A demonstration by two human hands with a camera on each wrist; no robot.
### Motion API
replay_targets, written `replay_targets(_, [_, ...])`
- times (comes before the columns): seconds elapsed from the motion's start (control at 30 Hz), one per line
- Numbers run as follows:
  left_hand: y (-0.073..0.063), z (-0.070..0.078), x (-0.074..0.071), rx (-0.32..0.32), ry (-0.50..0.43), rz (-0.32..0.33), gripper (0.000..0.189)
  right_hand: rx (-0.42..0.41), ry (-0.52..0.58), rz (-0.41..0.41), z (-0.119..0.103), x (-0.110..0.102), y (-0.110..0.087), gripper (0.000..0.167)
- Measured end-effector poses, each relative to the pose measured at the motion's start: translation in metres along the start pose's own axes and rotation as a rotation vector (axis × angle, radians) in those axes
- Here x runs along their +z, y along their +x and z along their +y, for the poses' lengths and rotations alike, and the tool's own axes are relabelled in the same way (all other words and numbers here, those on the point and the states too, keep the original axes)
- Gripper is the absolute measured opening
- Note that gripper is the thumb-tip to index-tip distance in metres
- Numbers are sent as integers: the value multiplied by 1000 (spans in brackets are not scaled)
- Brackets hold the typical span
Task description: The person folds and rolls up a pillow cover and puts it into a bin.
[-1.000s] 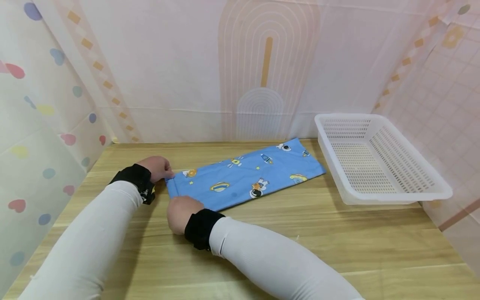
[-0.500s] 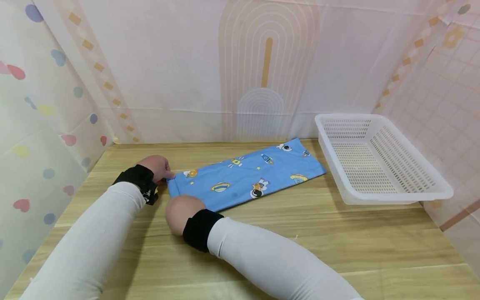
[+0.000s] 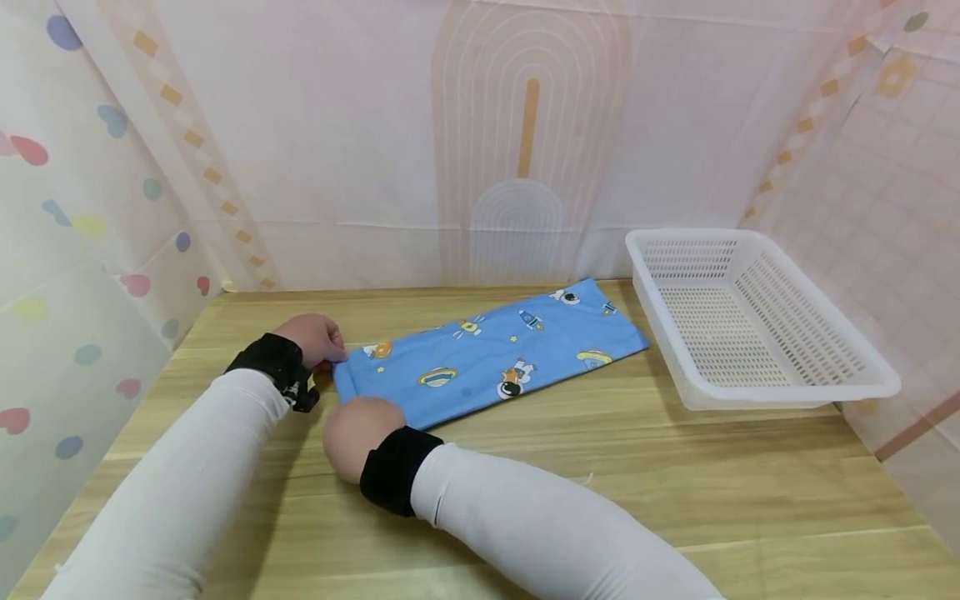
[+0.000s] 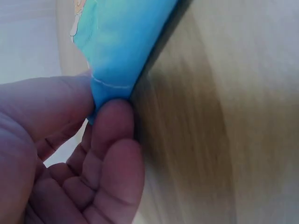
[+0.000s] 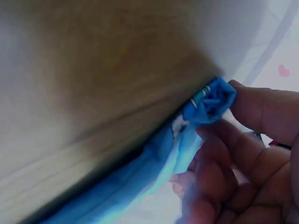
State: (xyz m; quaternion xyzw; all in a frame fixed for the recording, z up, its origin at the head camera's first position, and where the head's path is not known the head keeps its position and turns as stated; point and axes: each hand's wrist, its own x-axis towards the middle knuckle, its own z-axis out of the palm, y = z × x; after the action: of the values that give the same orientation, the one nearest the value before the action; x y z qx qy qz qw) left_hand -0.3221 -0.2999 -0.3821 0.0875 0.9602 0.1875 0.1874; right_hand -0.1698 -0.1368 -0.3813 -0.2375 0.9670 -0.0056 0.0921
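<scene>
Look first to the printed wall sheet [image 3: 337, 150] along the far side, then to the wood-grain counter [image 3: 750, 492] in front of it. Expect little drag on that surface, hence sliding under an uneven pull. At the far right, mind the white slotted basket [image 3: 795, 392]; could get bumped on a sideways swing of the blue cloth [image 3: 480, 358], just beside it. Laid aslant on the counter, from the left up to the far right (almost to the foot of the wall sheet), and unheld at the right end; could pivot there, or crease diagonally.

Pinching the far left corner with the left grip [image 3: 309, 335], narrowed between thumb and fingers. Pinching the near left corner with the right grip [image 3: 360, 437], hidden from above but plain in the right wrist view. Could skew the turned-over left end by turning one corner farther than the other.

Smaller still, watch the bunched roll [image 5: 215, 102] at the right fingers: apparently loose in its layers, so could spring open under a weaker pinch. Last, check the pale stitching [image 4: 110, 85] by the left fingertips; could slip free there from too small a hold.
</scene>
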Motion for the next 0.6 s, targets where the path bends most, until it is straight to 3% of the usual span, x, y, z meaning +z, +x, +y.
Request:
replay_targets(0.3, [3, -12, -3, 48, -19, -31, 10, 18, 15, -28, -5, 0, -3, 20])
replay_targets(0.6, [1, -18, 1, 105, 3, 0, 5, -60, 81, -37, 5, 1, -4, 20])
